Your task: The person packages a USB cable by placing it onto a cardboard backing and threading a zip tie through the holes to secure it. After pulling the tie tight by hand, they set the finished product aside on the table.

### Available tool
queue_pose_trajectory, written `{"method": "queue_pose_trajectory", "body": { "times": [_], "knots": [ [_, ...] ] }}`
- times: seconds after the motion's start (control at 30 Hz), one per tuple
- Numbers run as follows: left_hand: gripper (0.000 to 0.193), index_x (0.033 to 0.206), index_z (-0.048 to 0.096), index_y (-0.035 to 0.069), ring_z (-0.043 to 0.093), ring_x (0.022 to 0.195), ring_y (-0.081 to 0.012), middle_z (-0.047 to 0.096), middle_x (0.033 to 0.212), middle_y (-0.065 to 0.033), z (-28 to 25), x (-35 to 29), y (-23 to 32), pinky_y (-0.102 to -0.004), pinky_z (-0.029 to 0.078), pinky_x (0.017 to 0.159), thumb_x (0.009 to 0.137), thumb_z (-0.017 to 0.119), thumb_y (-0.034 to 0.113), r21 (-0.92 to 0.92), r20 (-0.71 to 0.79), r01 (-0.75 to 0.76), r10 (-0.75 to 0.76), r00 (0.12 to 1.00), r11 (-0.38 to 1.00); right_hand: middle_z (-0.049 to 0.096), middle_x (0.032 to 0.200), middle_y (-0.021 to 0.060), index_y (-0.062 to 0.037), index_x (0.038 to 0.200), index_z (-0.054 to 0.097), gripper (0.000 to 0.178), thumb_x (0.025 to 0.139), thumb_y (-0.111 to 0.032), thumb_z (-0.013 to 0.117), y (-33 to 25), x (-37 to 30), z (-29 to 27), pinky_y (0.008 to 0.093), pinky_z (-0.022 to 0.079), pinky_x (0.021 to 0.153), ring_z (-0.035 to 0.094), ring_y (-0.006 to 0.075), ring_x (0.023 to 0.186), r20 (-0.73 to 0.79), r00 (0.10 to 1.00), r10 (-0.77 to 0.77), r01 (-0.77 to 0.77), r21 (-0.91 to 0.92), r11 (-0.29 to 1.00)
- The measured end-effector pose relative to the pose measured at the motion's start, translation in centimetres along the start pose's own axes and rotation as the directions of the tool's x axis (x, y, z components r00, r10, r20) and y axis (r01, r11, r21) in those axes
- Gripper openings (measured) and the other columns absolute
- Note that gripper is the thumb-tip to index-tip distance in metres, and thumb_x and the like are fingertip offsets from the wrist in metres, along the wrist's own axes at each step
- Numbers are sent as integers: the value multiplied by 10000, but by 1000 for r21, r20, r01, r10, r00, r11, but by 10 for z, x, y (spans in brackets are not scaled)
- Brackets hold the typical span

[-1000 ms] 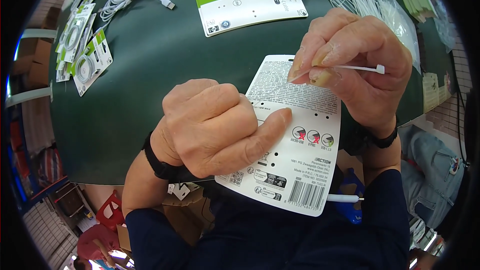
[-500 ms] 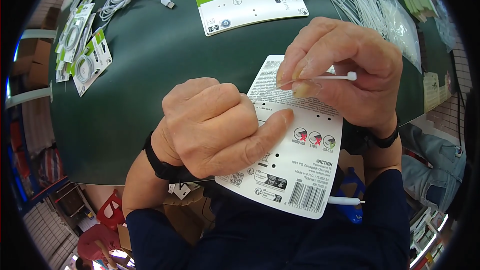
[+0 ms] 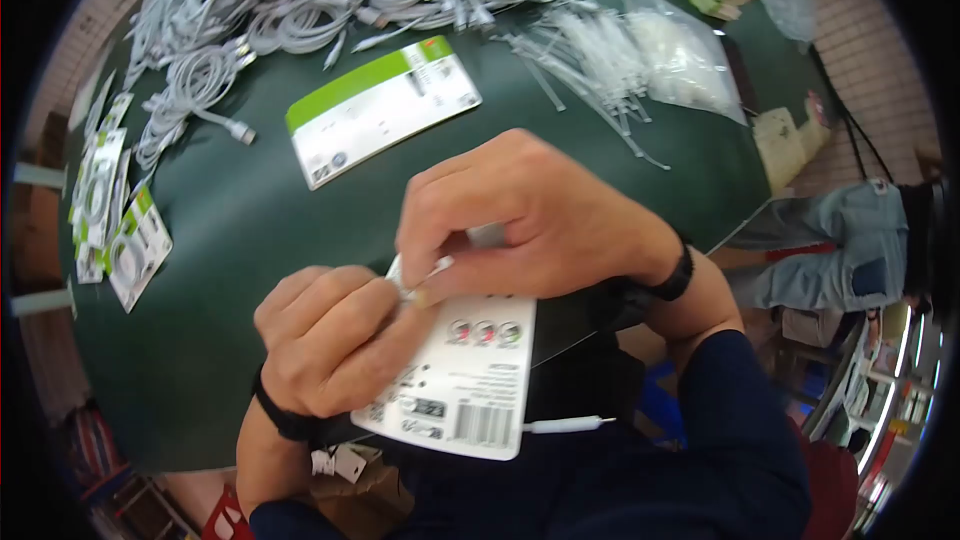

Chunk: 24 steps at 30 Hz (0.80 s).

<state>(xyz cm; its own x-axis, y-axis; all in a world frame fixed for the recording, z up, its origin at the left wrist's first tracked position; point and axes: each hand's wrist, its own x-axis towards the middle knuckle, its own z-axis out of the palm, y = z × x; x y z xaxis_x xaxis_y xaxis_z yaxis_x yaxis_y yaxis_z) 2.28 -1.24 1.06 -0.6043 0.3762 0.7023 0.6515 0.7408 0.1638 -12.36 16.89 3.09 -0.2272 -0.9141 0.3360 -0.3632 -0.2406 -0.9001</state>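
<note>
A white cardboard packaging card, its back with a barcode facing up, is held by my left hand near the table's front edge. The curled fingers of that hand grip the card's left side. My right hand is closed over the card's top, thumb and fingertips pinching a thin white cable tie right beside the left hand's fingers. Most of the tie is hidden by the fingers, and the image is slightly blurred. From under the card's lower right corner sticks a white cable plug.
Flat green-and-white cards lie beyond my hands. Coiled white cables are heaped at the back. Loose cable ties lie by a clear plastic bag. Carded cables sit at the left. Another person's jeans show at right.
My right hand has closed in on my left, bringing the cable tie's head down close to the card. The view has shifted, showing more of the cable heap.
</note>
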Motion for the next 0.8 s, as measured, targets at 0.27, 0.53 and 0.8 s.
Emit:
{"method": "queue_pose_trajectory", "body": {
  "times": [0.27,0.53,0.8],
  "knots": [
    [315,969,726,15,635,655,-225,639,784,-71,-4,-1,6,-305,486,568,663,767,76,-135,-82,258,-270,959,957,721,889,60,-2,1013,675,150,867,5,705,1,12,8,255,535,668,679,117,761,-202,978,55,-16,193,981],
    [175,1040,647,-15,587,603,-84,664,831,-37,23,25,0,-243,473,505,914,694,98,-765,-213,530,-921,326,365,709,916,88,5,989,660,166,852,89,702,10,5,-17,284,540,729,672,176,834,-535,726,-432,188,-450,873],
    [279,1178,567,45,602,667,-85,660,956,-46,29,39,-11,-239,451,471,939,692,119,-944,-161,249,-961,224,216,685,861,55,-62,934,704,308,678,63,822,13,10,6,338,511,709,638,239,805,-193,699,-688,323,-773,546]
  ]
}}
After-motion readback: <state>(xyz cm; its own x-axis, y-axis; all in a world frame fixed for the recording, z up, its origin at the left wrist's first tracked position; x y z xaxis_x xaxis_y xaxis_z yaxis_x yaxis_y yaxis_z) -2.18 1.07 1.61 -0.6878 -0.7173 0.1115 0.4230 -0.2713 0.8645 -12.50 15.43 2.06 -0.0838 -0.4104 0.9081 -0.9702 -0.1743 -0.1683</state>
